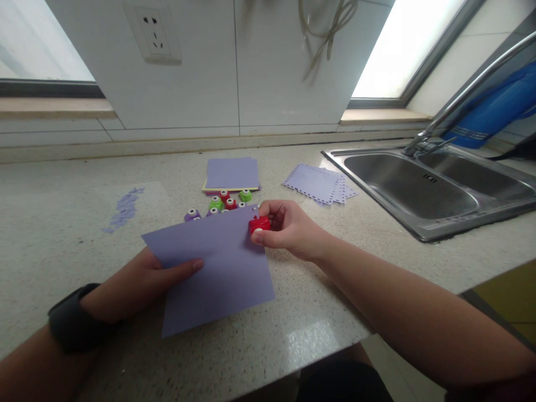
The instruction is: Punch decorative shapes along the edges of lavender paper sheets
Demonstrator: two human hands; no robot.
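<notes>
- The desk [42,251] has a steel sink [410,178] at its right, toward the back edge.
- The purple sheet [221,273] is near the front edge, pinched by the left hand [144,276], thumb on top.
- Behind it lie a paper stack [232,173] and, to the right, sheets with punched edges [314,181].
- Small punches [216,203] are before the stack.
- The right hand [295,231] pinches the red punch [260,224] at the sheet's far right corner.

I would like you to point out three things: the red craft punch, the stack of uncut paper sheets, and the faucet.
Red craft punch [260,224]: head view, its red body.
Stack of uncut paper sheets [232,173]: head view, top purple sheet.
Faucet [472,86]: head view, its spout.
</notes>
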